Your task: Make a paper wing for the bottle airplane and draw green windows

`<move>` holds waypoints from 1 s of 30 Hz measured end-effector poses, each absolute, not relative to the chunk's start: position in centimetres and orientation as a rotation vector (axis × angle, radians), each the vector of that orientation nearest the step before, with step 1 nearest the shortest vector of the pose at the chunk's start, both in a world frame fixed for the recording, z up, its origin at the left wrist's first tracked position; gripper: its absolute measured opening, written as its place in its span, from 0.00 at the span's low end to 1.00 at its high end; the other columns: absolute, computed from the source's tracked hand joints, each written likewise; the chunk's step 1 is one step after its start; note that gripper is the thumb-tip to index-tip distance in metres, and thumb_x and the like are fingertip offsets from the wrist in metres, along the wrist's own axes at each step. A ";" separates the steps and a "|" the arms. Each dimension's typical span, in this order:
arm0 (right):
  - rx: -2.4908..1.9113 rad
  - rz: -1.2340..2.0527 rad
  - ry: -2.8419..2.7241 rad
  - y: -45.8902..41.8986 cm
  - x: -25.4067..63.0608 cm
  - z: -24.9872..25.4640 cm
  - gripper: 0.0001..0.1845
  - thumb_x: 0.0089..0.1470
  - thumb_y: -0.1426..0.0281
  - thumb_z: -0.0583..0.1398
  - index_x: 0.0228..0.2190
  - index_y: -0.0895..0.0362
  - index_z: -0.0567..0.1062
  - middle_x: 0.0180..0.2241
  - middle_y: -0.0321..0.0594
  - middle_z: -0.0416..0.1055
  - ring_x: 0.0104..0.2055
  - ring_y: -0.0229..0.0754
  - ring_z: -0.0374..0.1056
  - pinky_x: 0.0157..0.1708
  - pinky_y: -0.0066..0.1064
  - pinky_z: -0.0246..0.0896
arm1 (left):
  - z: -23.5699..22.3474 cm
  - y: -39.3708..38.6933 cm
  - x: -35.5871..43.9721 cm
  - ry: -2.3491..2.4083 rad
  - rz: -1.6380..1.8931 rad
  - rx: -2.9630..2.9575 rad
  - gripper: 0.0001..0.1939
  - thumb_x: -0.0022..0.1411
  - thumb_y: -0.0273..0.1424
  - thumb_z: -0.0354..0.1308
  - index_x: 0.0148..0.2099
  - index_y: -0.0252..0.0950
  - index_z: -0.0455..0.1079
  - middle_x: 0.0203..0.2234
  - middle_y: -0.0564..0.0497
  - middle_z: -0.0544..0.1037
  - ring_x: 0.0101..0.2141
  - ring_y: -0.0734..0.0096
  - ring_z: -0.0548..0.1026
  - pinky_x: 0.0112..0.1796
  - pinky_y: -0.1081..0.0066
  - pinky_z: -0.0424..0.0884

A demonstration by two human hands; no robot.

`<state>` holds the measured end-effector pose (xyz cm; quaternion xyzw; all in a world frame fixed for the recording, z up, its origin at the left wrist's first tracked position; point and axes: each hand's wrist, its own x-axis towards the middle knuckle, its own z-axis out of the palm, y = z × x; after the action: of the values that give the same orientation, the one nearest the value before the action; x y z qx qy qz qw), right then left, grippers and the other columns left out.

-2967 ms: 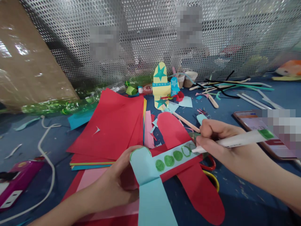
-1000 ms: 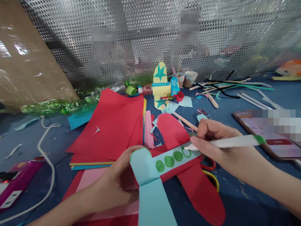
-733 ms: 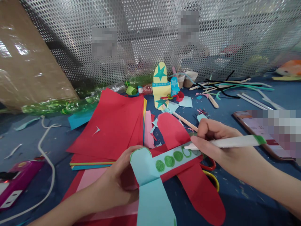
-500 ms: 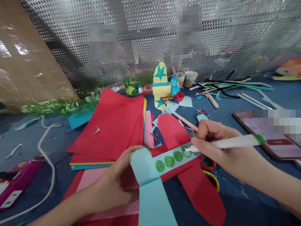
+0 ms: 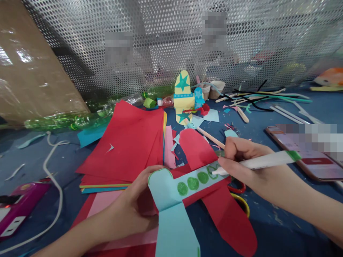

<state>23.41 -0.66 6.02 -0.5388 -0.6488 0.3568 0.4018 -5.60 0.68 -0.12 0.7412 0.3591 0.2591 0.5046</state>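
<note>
A red paper plane [image 5: 227,221] with a light blue paper tail [image 5: 171,214] lies low in front of me. My left hand [image 5: 142,200] grips it at the tail end, thumb and fingers wrapped around the body. Along its light blue strip run several green dots [image 5: 193,183], the rightmost a partly filled outline. My right hand [image 5: 243,160] holds a white marker [image 5: 268,160] with a green end, its tip touching that outline. Behind my right hand, the red and yellow handles of scissors [image 5: 242,203] show in part under the plane.
A stack of red sheets [image 5: 128,139] lies left of centre, near a white cord [image 5: 57,178] and a purple power strip [image 5: 24,207]. A yellow paper plane [image 5: 184,101] stands at the back. At right lies a phone [image 5: 302,153]; a perforated metal panel [image 5: 166,43] borders the table.
The marker tip has shifted slightly inside the rightmost outline, which now has more green strokes. My left hand stays in place; the tail's lower flap has tilted a little.
</note>
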 end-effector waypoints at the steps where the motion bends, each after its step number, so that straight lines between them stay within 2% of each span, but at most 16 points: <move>1: -1.352 0.905 -1.645 -0.7 23.4 5.9 0.14 0.50 0.71 0.57 0.18 0.51 0.58 0.15 0.24 0.52 0.16 0.32 0.45 0.16 0.27 0.37 | -0.2 0.7 -5.6 0.866 0.625 1.783 0.42 0.46 0.31 0.75 0.62 0.53 0.64 0.60 0.48 0.68 0.57 0.44 0.70 0.57 0.52 0.71; 5: -1.344 0.899 -1.618 -0.7 23.5 5.8 0.14 0.52 0.71 0.58 0.19 0.51 0.59 0.15 0.24 0.51 0.16 0.32 0.44 0.16 0.28 0.36 | -0.4 0.5 -5.7 0.876 0.635 1.745 0.42 0.48 0.32 0.74 0.63 0.52 0.63 0.61 0.47 0.68 0.55 0.46 0.72 0.55 0.54 0.73; 10: -1.354 0.922 -1.634 -0.8 23.4 6.2 0.14 0.50 0.71 0.57 0.18 0.51 0.59 0.15 0.24 0.51 0.16 0.32 0.45 0.16 0.27 0.37 | -0.3 0.2 -5.4 0.897 0.651 1.758 0.41 0.50 0.32 0.73 0.63 0.51 0.62 0.60 0.46 0.68 0.58 0.46 0.70 0.58 0.52 0.70; 14: -1.364 0.935 -1.623 -0.7 23.3 6.3 0.14 0.49 0.71 0.57 0.18 0.51 0.59 0.15 0.24 0.51 0.16 0.32 0.45 0.15 0.27 0.37 | 0.0 0.4 -5.5 0.892 0.625 1.801 0.40 0.52 0.32 0.72 0.64 0.52 0.61 0.60 0.46 0.69 0.57 0.47 0.71 0.57 0.53 0.71; 20: -1.373 0.948 -1.616 -0.7 23.5 6.3 0.13 0.48 0.70 0.57 0.18 0.51 0.59 0.14 0.25 0.51 0.16 0.32 0.44 0.16 0.26 0.37 | -0.4 0.3 -5.6 0.894 0.643 1.737 0.42 0.48 0.33 0.74 0.63 0.52 0.63 0.61 0.47 0.68 0.56 0.46 0.72 0.54 0.56 0.74; 26: -1.385 0.934 -1.641 -0.6 23.4 6.6 0.13 0.47 0.70 0.56 0.17 0.50 0.58 0.14 0.25 0.51 0.17 0.33 0.45 0.16 0.27 0.38 | -0.4 0.0 -5.4 0.895 0.650 1.735 0.39 0.52 0.32 0.72 0.64 0.52 0.62 0.61 0.47 0.67 0.56 0.48 0.73 0.56 0.55 0.73; 30: -1.380 0.910 -1.658 -0.6 23.3 6.5 0.14 0.47 0.71 0.56 0.17 0.50 0.56 0.14 0.25 0.49 0.17 0.33 0.44 0.17 0.29 0.38 | -0.1 0.3 -5.4 0.890 0.646 1.767 0.40 0.50 0.30 0.73 0.63 0.54 0.63 0.60 0.49 0.68 0.56 0.48 0.72 0.57 0.55 0.70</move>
<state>23.35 -0.55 6.52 -0.5428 -0.6522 0.3581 0.3896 -5.43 0.27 -0.09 0.7324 0.3690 0.2679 0.5056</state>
